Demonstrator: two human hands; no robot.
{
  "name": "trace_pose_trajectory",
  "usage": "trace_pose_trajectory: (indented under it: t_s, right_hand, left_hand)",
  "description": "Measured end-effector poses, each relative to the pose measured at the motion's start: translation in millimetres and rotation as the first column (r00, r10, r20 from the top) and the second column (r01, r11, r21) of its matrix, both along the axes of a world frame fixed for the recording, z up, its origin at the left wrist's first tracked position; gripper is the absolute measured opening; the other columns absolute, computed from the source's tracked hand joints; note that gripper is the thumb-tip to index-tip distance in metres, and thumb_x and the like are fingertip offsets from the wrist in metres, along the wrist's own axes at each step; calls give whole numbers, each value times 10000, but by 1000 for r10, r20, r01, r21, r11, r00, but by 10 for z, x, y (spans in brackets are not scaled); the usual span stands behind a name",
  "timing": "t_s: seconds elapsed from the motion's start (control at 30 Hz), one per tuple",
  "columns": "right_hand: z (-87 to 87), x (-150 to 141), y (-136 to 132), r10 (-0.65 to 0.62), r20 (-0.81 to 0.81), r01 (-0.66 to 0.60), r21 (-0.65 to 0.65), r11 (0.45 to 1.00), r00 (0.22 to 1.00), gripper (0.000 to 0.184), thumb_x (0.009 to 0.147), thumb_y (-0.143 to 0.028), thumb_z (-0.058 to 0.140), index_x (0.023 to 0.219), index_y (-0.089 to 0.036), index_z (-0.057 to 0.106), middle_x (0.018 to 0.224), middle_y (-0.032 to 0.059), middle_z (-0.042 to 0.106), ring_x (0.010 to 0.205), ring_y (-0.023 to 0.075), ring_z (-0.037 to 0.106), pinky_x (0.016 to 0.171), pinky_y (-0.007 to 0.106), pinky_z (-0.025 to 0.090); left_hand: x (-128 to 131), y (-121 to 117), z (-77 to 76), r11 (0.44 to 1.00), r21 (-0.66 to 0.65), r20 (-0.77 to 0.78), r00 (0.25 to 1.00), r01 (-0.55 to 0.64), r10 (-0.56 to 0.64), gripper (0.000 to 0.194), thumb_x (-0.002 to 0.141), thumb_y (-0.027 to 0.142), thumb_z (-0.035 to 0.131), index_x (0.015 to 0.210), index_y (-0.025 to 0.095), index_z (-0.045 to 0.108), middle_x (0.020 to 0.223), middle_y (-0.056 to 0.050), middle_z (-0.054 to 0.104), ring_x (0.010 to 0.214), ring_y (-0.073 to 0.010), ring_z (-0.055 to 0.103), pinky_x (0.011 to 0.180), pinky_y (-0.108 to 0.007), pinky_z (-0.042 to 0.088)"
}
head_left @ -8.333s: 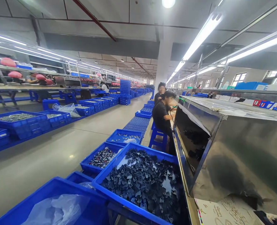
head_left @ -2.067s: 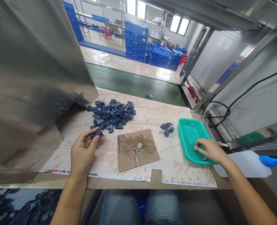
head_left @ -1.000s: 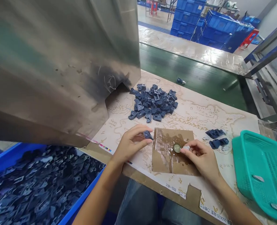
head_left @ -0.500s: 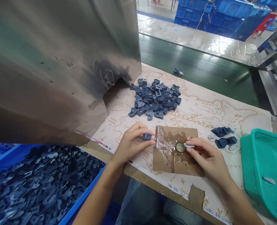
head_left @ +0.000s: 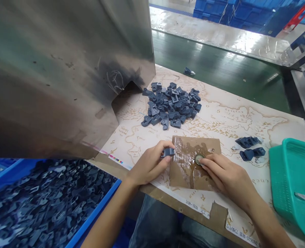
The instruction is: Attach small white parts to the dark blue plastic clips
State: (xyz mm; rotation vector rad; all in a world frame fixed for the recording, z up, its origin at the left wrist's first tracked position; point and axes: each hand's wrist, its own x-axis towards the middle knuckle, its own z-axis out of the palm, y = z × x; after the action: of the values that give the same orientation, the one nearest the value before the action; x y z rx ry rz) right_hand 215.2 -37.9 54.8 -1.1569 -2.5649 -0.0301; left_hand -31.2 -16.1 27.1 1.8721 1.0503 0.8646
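My left hand (head_left: 152, 160) pinches a dark blue plastic part (head_left: 168, 152) between thumb and fingers, at the left edge of a cardboard square (head_left: 182, 175). The cardboard is wet with a brown, shiny stain. On it lies a small round bottle cap (head_left: 198, 159) with something pale inside. My right hand (head_left: 226, 175) has its fingertips closed together at the cap's right rim, on a small whitish piece that my fingers now mostly hide. Behind the cardboard sits a pile of similar dark blue parts (head_left: 173, 105).
Several blue parts with whitish pieces (head_left: 252, 148) lie on the right, beside a green plastic basket (head_left: 280, 172). A blue bin (head_left: 90, 215) full of parts stands at lower left. A large metal panel (head_left: 72, 79) rises on the left; a green conveyor belt (head_left: 219, 69) runs behind.
My right hand has moved slightly left and brought the whitish piece to the cap. My left hand has shifted a little right and turned the blue part.
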Motion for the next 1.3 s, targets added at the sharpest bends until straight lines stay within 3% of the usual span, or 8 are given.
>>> trace_pose_trajectory:
  t_s: [0.1, 0.23, 0.43, 0.53, 0.97, 1.3]
  right_hand:
    - [57, 8, -34, -23, -175, 21, -14, 1000, 984, 179, 953, -144, 434, 973, -188, 606, 855, 70, 692, 751, 161, 667, 636, 253, 545]
    - [188, -20, -167, -75, -455, 25, -114, 993, 887, 149, 924, -130, 513, 1014, -226, 583, 861, 48, 675, 762, 142, 661, 670, 237, 559]
    - [274, -90, -313, 12, -615, -133, -152, 979, 789, 178, 907, -88, 536, 1027, -207, 593, 822, 38, 668, 713, 119, 650, 612, 199, 555]
    - [251, -92, -327, 55, -628, -185, -143, 972, 776, 183, 904, -70, 531, 1036, -176, 599, 832, 50, 674, 759, 123, 654, 656, 205, 560]
    - [211, -20, -347, 102, -587, -206, -113, 972, 803, 167, 947, -125, 481, 1053, -183, 596, 847, 53, 687, 821, 125, 664, 717, 214, 560]
    - [283, 51, -317, 215, -435, -286, -105, 953, 875, 183, 973, -168, 449, 1021, -221, 618, 791, 17, 725, 624, 116, 651, 540, 241, 491]
  left_hand:
    - [84, -51, -22, 991, 127, 61, 997, 35, -43, 167, 899, 208, 447, 1048, 196, 521, 926, -56, 645, 813, -166, 621, 708, -273, 497]
    - [256, -202, -33, 955, 297, 192, 979, 2, -62, 183, 917, 213, 494, 1090, 219, 555, 1000, -79, 663, 940, -176, 641, 787, -292, 529]
    - [465, -453, -82, 979, 203, 361, 932, -37, -39, 245, 899, 235, 556, 1141, 238, 596, 997, -75, 685, 881, -168, 668, 711, -267, 560]
    - [506, -498, -85, 986, 166, 395, 918, -29, -40, 246, 895, 236, 567, 1138, 240, 606, 984, -70, 688, 855, -159, 671, 699, -259, 563]
    - [529, -509, -13, 982, 184, 382, 923, -34, -40, 267, 873, 208, 596, 1136, 248, 616, 971, -65, 702, 840, -164, 681, 687, -258, 566]
    - [435, -485, 77, 940, 333, 236, 959, 72, -157, 300, 919, 231, 520, 1213, 214, 578, 937, -82, 705, 833, -158, 687, 697, -238, 576]
